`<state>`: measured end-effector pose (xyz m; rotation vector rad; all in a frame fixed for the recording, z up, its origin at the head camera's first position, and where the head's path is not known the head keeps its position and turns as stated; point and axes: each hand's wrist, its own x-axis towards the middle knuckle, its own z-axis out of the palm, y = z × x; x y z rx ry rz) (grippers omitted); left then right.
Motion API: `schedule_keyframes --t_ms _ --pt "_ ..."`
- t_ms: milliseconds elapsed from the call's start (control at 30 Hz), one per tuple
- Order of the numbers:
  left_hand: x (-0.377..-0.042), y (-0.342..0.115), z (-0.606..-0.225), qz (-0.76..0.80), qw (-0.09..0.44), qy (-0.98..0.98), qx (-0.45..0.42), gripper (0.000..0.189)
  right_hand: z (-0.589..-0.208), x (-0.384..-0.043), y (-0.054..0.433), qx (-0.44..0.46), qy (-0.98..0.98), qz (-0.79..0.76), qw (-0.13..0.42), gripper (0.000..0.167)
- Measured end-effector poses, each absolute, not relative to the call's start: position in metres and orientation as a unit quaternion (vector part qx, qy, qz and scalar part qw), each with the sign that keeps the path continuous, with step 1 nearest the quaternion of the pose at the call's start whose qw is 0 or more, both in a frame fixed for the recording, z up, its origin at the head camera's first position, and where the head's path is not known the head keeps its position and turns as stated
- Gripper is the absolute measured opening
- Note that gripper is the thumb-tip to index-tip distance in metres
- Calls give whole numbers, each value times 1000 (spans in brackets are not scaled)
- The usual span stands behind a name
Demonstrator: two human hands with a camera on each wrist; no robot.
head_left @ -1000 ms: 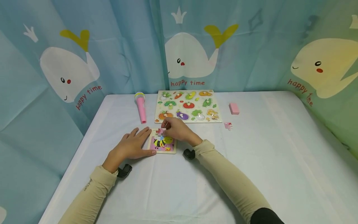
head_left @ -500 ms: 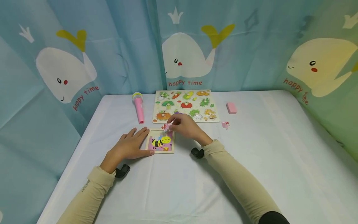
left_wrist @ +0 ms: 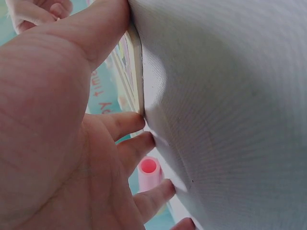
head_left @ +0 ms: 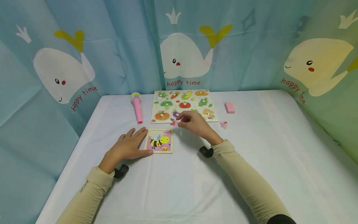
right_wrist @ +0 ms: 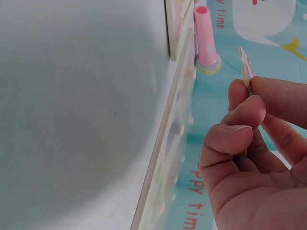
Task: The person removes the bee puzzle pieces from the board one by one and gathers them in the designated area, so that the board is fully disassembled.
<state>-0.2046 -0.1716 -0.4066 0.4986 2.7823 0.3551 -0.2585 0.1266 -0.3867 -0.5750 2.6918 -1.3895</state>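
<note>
A small bee jigsaw puzzle (head_left: 159,142) in a pale wooden frame lies on the white table, with a bare strip at its upper left. My left hand (head_left: 126,147) rests spread at the frame's left side, thumb at the lower left corner and fingertips by the upper left one. My right hand (head_left: 194,123) pinches a pink jigsaw piece (head_left: 174,123) between thumb and fingers, beyond the frame's upper right corner. In the right wrist view that jigsaw piece (right_wrist: 246,67) appears edge-on, raised above the table. Another pink jigsaw piece (head_left: 224,125) lies right of the right hand.
Behind the hands lies a vegetable peg puzzle board (head_left: 183,107), partly covered by the right hand. A pink toy microphone (head_left: 137,109) lies left of it, a pink block (head_left: 229,108) to its right. A whale-print curtain (head_left: 126,46) hangs along the table's back.
My right hand has lifted the pink piece out of the frame and carried it right and away, toward the vegetable board. The left hand keeps its place at the frame.
</note>
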Motion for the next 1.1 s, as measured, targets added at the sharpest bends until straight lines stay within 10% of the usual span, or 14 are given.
schedule_keyframes --t_ms 1100 --pt "-204 -171 -407 126 147 966 174 101 -386 -251 194 -135 876 -463 16 20"
